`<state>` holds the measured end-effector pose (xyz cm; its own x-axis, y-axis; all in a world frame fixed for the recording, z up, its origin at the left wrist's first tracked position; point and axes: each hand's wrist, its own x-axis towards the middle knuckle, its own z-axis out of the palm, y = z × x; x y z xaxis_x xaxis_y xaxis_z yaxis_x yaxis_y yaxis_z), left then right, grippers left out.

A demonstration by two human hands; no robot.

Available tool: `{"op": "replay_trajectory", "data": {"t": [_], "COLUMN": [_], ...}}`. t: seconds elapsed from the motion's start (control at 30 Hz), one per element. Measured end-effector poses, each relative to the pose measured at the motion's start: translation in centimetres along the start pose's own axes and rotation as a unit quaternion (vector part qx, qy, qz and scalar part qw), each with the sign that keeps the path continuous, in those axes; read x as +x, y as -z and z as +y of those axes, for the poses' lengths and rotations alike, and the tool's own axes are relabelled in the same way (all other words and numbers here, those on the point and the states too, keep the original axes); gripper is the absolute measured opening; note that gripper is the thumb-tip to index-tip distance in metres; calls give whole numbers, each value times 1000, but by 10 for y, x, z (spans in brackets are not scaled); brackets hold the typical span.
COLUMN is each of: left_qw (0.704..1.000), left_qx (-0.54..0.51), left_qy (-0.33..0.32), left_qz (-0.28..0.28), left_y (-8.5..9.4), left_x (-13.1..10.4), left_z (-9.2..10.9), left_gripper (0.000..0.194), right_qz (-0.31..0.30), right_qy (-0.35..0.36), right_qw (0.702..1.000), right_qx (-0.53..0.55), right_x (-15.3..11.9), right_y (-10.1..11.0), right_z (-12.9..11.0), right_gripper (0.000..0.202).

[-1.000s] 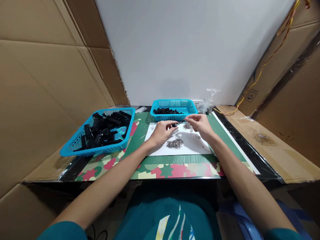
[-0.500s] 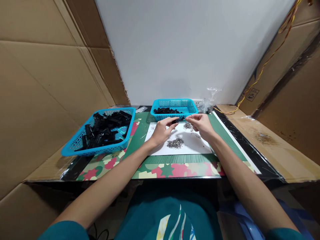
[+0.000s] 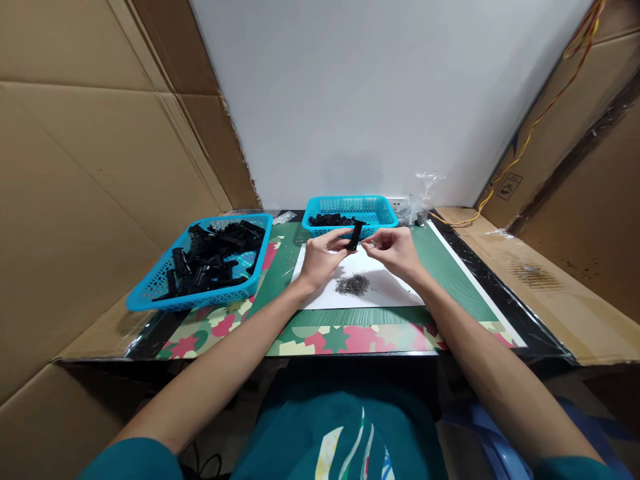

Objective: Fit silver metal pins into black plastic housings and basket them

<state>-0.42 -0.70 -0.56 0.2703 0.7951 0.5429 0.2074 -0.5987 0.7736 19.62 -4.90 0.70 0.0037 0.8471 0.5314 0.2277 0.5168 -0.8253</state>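
Over the white sheet [image 3: 310, 298], my left hand [image 3: 321, 259] grips a black plastic part [image 3: 355, 236], which stands nearly upright between thumb and fingers. My right hand [image 3: 395, 252] is closed in a pinch just right of the part; whatever its fingertips hold is too small to make out. A pile of small metal pieces [image 3: 353, 285] lies on the sheet below both hands. Just behind the hands is a blue basket [image 3: 390, 212] with small black pieces [image 3: 330, 220] in it.
A larger blue basket [image 3: 135, 301] of black parts [image 3: 215, 257] stands at the left. Clear plastic bags [image 3: 417, 208] lie at the back right. Cardboard walls [image 3: 590, 200] flank the table, and a yellow-red wire [image 3: 533, 127] hangs down on the right.
The black part has been turned from lying low in my left hand to nearly upright. My right hand has shifted slightly left, closer to it, and now hides the rear metal pile.
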Motion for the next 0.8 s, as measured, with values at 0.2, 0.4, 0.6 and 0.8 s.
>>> {"op": "replay_trajectory", "data": {"t": [0.2, 0.4, 0.6, 0.8], "left_qw": [999, 997, 993, 989], "left_qx": [24, 65, 102, 119], "left_qy": [-24, -49, -57, -64], "left_qz": [7, 0, -10, -55], "left_y": [0, 2, 4, 8], "left_x": [0, -2, -2, -6], "left_z": [-4, -3, -1, -2], "left_gripper": [29, 27, 28, 29], "right_qz": [-22, -43, -59, -92], "right_qy": [30, 41, 34, 48], "right_qw": [997, 995, 993, 989], "right_qx": [-60, -80, -93, -109], "right_x": [-4, -5, -6, -4], "right_y": [-4, -5, -5, -2], "right_z": [2, 6, 8, 10], "right_gripper": [16, 15, 17, 15]}}
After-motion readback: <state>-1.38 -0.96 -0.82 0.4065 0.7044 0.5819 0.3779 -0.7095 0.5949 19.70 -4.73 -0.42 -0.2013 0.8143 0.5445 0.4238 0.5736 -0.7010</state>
